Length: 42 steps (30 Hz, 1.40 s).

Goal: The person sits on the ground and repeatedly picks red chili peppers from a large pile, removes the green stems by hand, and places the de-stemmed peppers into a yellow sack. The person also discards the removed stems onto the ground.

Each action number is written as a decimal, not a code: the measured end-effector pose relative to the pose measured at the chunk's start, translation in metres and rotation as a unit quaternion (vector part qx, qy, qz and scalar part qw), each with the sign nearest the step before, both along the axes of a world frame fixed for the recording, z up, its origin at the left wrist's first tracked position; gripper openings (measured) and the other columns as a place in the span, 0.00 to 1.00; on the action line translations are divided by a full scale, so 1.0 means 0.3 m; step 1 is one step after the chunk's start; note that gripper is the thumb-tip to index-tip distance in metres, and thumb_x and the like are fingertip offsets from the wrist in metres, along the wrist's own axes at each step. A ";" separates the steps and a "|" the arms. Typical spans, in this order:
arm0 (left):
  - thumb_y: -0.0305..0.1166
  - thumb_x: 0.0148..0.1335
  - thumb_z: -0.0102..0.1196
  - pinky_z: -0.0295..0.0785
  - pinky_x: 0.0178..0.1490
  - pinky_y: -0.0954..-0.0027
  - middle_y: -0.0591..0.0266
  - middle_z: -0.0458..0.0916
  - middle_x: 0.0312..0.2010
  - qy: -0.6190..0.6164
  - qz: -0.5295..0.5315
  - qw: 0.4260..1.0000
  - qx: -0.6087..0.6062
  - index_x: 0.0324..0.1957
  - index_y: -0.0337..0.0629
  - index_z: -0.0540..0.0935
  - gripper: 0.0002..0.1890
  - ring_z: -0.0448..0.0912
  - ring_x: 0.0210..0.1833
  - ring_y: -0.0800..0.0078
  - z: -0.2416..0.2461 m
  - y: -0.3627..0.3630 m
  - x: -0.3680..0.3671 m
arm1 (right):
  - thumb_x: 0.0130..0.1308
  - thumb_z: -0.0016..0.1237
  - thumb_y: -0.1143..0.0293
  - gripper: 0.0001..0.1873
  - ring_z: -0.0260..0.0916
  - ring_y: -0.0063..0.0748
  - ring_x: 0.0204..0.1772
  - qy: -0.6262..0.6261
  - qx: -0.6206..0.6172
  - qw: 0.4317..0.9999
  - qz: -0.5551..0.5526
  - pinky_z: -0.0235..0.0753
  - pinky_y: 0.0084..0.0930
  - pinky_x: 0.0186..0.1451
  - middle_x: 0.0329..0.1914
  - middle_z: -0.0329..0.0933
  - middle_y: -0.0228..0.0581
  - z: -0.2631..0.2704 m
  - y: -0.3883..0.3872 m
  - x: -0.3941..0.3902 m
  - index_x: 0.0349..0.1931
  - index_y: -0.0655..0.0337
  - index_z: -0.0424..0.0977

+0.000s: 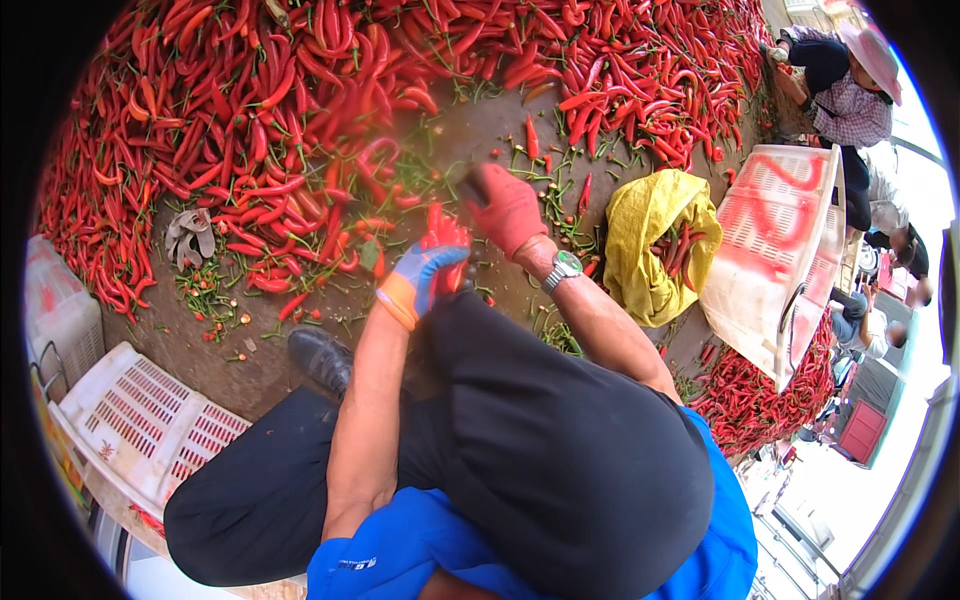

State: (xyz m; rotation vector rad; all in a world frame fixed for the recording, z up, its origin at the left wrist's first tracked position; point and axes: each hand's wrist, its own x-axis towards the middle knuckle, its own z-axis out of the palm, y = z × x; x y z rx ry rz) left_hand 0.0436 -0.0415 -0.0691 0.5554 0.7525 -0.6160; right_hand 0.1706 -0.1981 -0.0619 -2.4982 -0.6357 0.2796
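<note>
My left hand (425, 274), in a blue, grey and orange work glove, is closed on several red chili peppers (448, 275) just in front of my knee. To its upper right is my right hand (504, 204) in a red glove, blurred and darker at the fingertips; whether it holds anything is unclear. A metal wristwatch (562, 270) circles my right wrist. Beyond both hands a large pile of red chili peppers (262, 112) spreads over the ground. Cut green stems (555, 199) lie scattered near my right hand.
On the right stand a yellow woven sack (626, 255) holding peppers and a white plastic crate (757, 225) with red paint. A grey glove (190, 238) lies at the left, above another white crate (142, 405). People sit at the far right, one in a wide-brimmed hat (870, 60).
</note>
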 end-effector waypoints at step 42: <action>0.27 0.71 0.55 0.73 0.68 0.51 0.49 0.77 0.63 -0.326 0.414 0.798 0.292 0.70 0.33 0.69 0.27 0.79 0.62 0.56 0.750 0.572 -0.413 | 0.62 0.62 0.56 0.25 0.81 0.57 0.54 0.227 -0.290 0.925 0.090 0.79 0.44 0.57 0.50 0.83 0.55 0.065 -0.465 0.088 0.54 0.61 0.77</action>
